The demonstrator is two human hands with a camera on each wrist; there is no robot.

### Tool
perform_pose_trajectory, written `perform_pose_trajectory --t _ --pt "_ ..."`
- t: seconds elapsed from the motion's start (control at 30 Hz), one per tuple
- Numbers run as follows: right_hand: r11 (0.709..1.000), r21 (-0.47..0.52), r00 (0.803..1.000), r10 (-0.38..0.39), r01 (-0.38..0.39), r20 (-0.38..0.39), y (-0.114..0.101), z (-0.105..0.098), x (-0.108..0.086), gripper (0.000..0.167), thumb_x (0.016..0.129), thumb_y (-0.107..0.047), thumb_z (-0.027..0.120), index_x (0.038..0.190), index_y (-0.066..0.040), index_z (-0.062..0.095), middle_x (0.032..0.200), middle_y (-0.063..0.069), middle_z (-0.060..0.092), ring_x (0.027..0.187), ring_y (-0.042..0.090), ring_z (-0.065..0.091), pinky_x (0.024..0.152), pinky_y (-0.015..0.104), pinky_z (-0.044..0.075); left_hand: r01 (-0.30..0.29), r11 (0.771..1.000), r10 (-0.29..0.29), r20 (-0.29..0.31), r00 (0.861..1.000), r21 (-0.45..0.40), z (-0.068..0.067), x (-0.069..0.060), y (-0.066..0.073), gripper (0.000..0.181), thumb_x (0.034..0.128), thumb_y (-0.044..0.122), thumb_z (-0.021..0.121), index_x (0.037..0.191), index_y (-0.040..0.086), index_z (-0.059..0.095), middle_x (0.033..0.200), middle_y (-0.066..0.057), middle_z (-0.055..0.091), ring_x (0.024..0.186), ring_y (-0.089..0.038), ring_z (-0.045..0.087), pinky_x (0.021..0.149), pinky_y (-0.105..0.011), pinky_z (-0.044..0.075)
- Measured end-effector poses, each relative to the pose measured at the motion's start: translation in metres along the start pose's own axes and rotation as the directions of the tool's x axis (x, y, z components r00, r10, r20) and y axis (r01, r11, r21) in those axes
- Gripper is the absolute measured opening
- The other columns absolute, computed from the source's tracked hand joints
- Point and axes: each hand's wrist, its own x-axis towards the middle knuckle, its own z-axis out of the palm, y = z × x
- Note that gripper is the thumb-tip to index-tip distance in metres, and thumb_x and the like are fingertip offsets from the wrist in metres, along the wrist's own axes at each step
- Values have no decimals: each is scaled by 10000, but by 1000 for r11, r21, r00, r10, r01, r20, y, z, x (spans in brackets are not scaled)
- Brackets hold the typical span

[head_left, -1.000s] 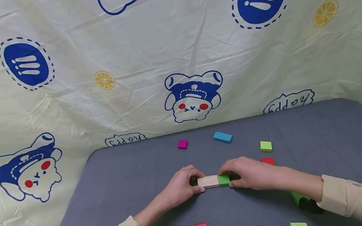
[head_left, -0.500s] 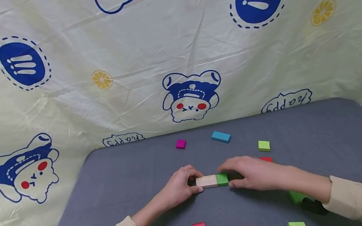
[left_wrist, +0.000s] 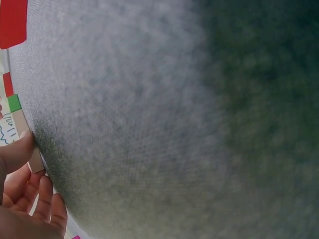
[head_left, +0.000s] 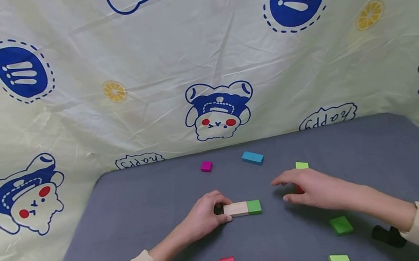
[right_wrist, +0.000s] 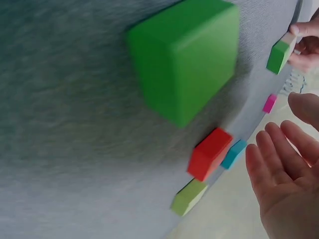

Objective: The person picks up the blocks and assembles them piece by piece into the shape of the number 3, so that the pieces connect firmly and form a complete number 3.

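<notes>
Currently | left hand [head_left: 204, 215] pinches pale block [head_left: 235, 209] | green block [head_left: 254, 207] abuts it | right hand [head_left: 319, 188] wide, apart from both

Pale block [left_wrist: 20, 122] in left hand [left_wrist: 21, 198]; green block [left_wrist: 14, 102] beyond

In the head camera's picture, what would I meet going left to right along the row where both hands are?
The person's left hand → a pale wooden rectangular block → a bright green square block → a strip of dark grey tabletop → the right hand.
</notes>
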Motion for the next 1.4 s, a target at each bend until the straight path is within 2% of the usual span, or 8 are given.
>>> perform_pose_trajectory --t 0.1,0.27,0.63,1.0,1.27,1.4 --pt "1000 -3 1000 21 -21 -21 6 -1 -3 413 900 -195 726 1295 -124 626 1232 7 621 994 190 570 835 378 493 -1 1000 1 -4 1000 -1 -2 0 1 230 853 114 776 1076 107 720 937 59 573 893 -139 531 797 -276 451" --pt "999 -20 998 45 -46 -47 17 -4 -10 415 884 -184 742 1283 -131 636 1251 -15 614 1143 219 559 954 476 454 -5 1000 5 1 1000 -12 -3 1 0 238 861 122 769 1093 110 716 945 60 569 905 -145 531 802 -273 456" --pt "998 -18 995 55 -57 -87 34 -10 -25 394 883 -142 732 1267 -117 648 1265 34 614 1181 291 551 950 513 445 -2 1000 2 -2 1000 -12 -4 1 -1 250 863 131 769 1106 122 713 957 65 571 921 -151 532 812 -282 456" --pt "995 -2 995 101 -101 -25 47 -4 -26 432 881 -141 730 1301 -112 629 1267 109 598 1105 293 554 896 508 473 -3 1000 3 -1 1000 -19 -2 -1 -2 242 863 132 769 1099 123 715 956 66 569 910 -133 524 802 -270 454" --pt "997 8 997 76 -76 -19 48 0 -18 412 882 -154 740 1277 -92 640 1192 44 628 971 179 562 811 393 496 -6 1000 6 0 1000 -10 -1 -1 -3 243 856 125 775 1093 119 719 945 62 570 897 -121 519 792 -264 453" --pt "997 21 997 72 -71 -19 46 2 -14 408 887 -170 740 1271 -78 638 1185 45 630 971 173 578 815 395 506 -6 1000 6 3 1000 -13 -2 -1 -3 242 863 127 769 1099 115 717 955 56 575 904 -125 520 797 -265 452"
